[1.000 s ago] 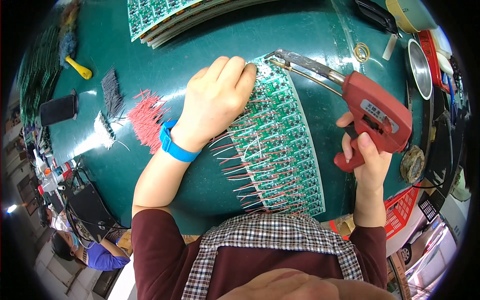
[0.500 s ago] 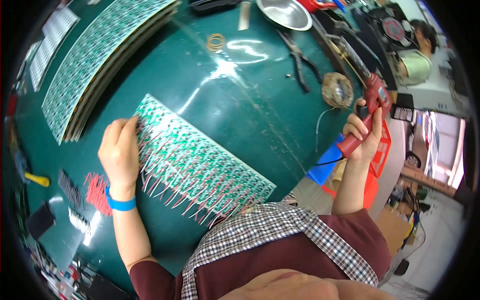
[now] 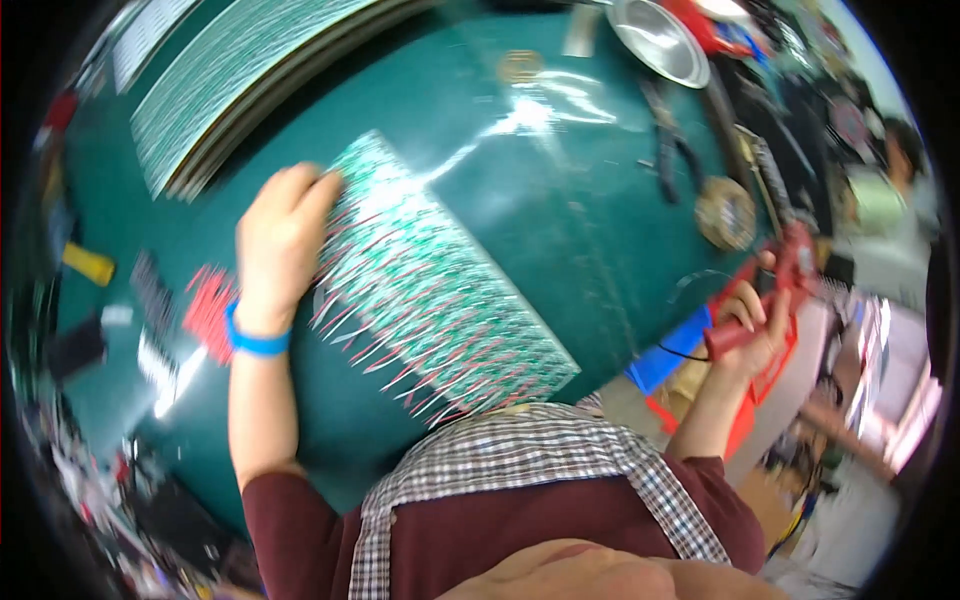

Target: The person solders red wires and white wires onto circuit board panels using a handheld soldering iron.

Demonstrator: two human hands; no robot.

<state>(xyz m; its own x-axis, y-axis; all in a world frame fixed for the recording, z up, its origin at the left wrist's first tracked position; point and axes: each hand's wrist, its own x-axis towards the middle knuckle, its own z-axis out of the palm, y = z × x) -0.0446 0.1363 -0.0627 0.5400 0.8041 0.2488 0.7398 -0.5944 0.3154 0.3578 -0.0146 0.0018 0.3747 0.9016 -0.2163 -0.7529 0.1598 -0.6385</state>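
My left hand [image 3: 282, 240], with a blue band at the wrist, is closed at the upper left corner of a green circuit board panel [image 3: 455, 280]. Its fingertips pinch the edge where the wires start. Rows of thin red and white wires [image 3: 400, 360] stick out along the panel's left side. The panel lies slanted on the table, its near end by my apron. Off to the right, my right hand [image 3: 750, 325] is wrapped round a red pistol-shaped corded tool [image 3: 728, 338]. Motion blur hides the tool's tip and its exact kind.
Stacked circuit boards [image 3: 250, 80] stand at the far left. Red wires [image 3: 208, 310] and a yellow-handled tool [image 3: 88, 263] lie left. Pliers [image 3: 675, 150], a round roll [image 3: 725, 213] and a metal bowl [image 3: 660, 42] sit far right. Blue and red bins [image 3: 668, 355] are below my right hand.
The whole view has shifted and blurred, with table objects on the right appearing lower. My left hand stays at the panel's corner, and my right hand still grips the red tool.
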